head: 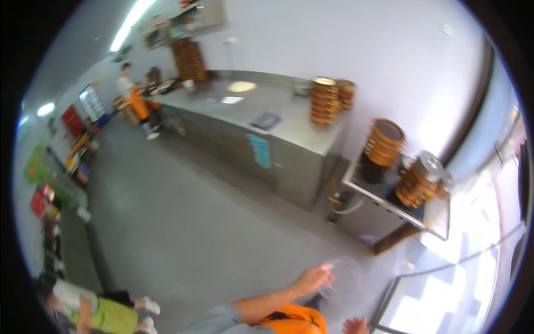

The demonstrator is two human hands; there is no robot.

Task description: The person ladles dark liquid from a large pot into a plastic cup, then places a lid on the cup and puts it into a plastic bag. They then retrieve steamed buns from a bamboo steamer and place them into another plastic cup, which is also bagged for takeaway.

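Observation:
My left hand [313,280] reaches out from a grey sleeve and grips the edge of a clear round plastic container or lid [348,276]; blur hides its exact shape. The see-through plastic is in the air above the grey floor. My right hand [355,326] shows at the bottom edge, partly cut off, with nothing visible in it and its fingers somewhat apart. An orange apron [290,319] covers my front between the two hands.
Stacked bamboo steamers [411,185] stand on a steamer stove [379,200] at right. A long steel counter [283,100] bears more steamers [323,100] and dough [242,87]. One person [135,100] works at its far end; another person [104,309] is at lower left. A glass door [434,304] is lower right.

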